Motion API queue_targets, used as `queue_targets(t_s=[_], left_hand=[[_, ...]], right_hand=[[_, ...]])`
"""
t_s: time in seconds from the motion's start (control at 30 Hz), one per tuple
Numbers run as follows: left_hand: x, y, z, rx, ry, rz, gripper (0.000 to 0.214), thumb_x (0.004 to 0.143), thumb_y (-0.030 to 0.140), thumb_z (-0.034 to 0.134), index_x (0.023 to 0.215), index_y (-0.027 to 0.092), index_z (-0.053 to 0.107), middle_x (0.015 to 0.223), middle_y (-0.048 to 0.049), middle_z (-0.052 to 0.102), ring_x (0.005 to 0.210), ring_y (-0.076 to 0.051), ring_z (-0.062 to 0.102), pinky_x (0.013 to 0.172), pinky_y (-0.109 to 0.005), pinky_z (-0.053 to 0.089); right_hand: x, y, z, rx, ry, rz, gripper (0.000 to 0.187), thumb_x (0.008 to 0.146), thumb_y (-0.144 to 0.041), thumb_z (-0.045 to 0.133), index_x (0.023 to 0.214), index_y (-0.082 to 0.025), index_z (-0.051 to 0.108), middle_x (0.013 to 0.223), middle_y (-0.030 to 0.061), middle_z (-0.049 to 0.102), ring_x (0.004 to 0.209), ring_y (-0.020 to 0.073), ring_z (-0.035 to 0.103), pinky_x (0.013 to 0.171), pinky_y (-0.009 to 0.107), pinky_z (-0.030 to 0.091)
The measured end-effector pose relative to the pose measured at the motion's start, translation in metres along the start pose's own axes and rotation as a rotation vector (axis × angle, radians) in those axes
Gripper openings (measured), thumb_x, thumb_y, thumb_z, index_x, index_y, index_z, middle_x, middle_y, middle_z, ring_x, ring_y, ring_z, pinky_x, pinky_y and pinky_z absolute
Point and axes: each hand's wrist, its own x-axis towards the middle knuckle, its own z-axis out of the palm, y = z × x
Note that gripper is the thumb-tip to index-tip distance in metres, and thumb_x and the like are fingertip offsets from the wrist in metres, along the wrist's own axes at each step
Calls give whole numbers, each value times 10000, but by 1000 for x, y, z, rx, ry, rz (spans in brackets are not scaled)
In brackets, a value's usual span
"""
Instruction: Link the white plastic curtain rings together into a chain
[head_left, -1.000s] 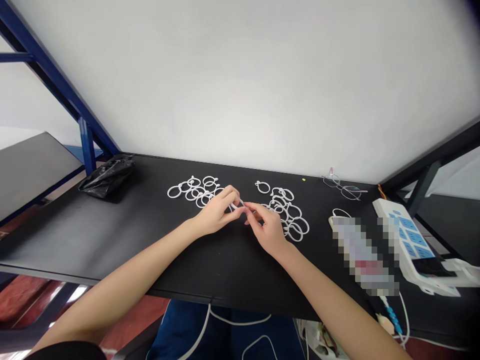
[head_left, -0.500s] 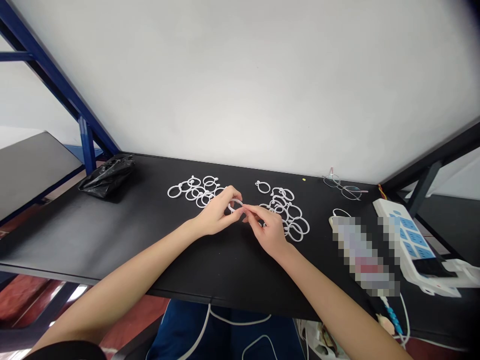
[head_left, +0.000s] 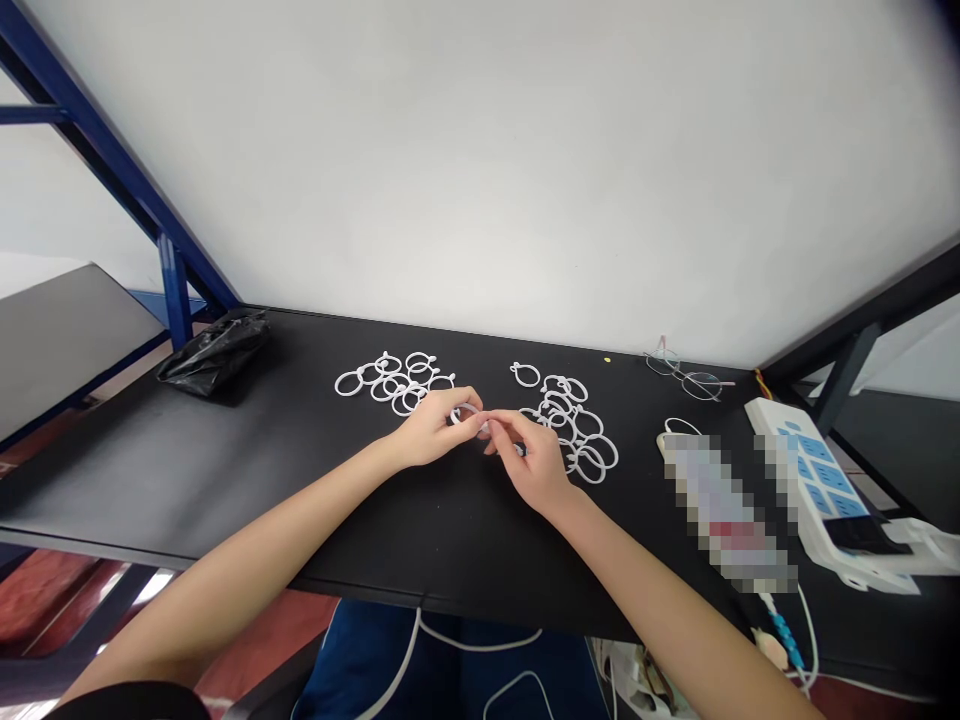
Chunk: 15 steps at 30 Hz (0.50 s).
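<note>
Pinching one ring (head_left: 469, 413) mid-counter (head_left: 225, 450) between left hand (head_left: 431, 435) and right hand (head_left: 536, 460), both clamped on it, with a spread batch (head_left: 390, 380) back-left seemingly done, a heap (head_left: 577, 430) right seemingly waiting.

Both hands (head_left: 480, 440) pinch 1 white ring (head_left: 466, 412) between 2 ring piles (head_left: 574, 425).

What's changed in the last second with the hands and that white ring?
The left hand and right hand eased slightly toward the person and closer together, meeting at the white ring, which both still pinch. The left ring pile, right ring pile, black bag, glasses and power strip stayed put.
</note>
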Motion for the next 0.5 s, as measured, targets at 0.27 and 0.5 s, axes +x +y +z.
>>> queue_targets(t_s=[0.27, 0.5], left_hand=[[-1, 0, 0, -21, -29, -56, 269, 914, 386, 476, 815, 152, 562, 687, 11, 554, 606, -100, 447, 534, -197, 345], [0, 5, 1, -142, -57, -57, 276, 924, 353, 447, 765, 151, 546, 657, 26, 523, 580, -91, 412, 577, -217, 354]], right_hand=[[2, 4, -3, -146, -158, 17, 309, 1005, -277, 354, 702, -223, 320, 574, -58, 352, 477, 97, 353, 505, 253, 296], [0, 4, -5, -94, -203, 11, 316, 1009, -282, 341, 704, -224, 281, 567, -65, 310, 475, 95, 308, 500, 244, 266]])
